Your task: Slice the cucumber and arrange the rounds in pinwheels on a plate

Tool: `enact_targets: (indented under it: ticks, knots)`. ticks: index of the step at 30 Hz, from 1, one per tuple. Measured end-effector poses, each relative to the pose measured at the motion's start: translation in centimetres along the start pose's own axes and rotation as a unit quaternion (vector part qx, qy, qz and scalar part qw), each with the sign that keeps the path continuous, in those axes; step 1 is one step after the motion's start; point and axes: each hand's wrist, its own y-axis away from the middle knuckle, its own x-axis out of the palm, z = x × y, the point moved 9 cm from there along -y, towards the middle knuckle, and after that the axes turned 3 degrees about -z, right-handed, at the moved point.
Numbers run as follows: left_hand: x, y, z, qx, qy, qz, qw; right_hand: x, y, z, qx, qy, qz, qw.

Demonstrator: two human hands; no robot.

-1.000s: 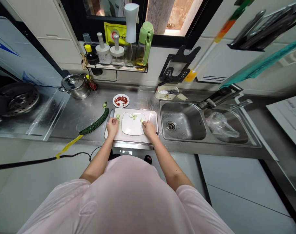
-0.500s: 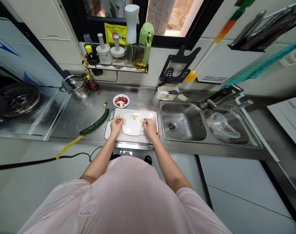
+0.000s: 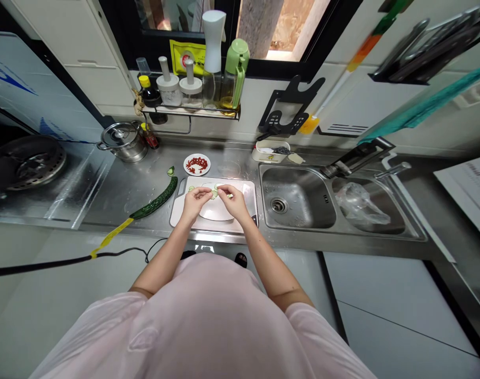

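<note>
Both my hands meet above the middle of a white square plate [image 3: 216, 210], which sits on a white cutting board [image 3: 180, 220]. My left hand [image 3: 196, 203] and my right hand [image 3: 234, 202] pinch pale green cucumber slices [image 3: 215, 193] between their fingertips. The hands hide most of the plate. A long, partly cut cucumber [image 3: 155, 199] lies on the steel counter [image 3: 117, 195] left of the board, with a small cucumber piece [image 3: 170, 171] beyond its end. A small plate of chopped red chili [image 3: 196, 165] stands behind the board.
A double steel sink [image 3: 295, 197] lies right of the board, with a plastic bag [image 3: 358, 204] in its far basin. A steel pot [image 3: 124, 142] and a gas burner [image 3: 24, 163] are at left. Bottles and jars stand on a rack [image 3: 190, 113] behind.
My hands have moved inward from the plate's two sides and now meet above its middle. The slices that lay on the plate are now held up between my fingers.
</note>
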Motion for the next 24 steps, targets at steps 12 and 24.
enact_targets:
  ticks: [12,24]
  knots:
    - [0.7,0.5,-1.3,0.02,-0.01,0.001,1.0,1.0,-0.1,0.4,0.027,-0.05,0.026,0.998]
    - [4.1,3.7,3.8,-0.341,0.108,0.171,0.918,-0.1,-1.1,1.0,0.047,-0.069,0.009,0.996]
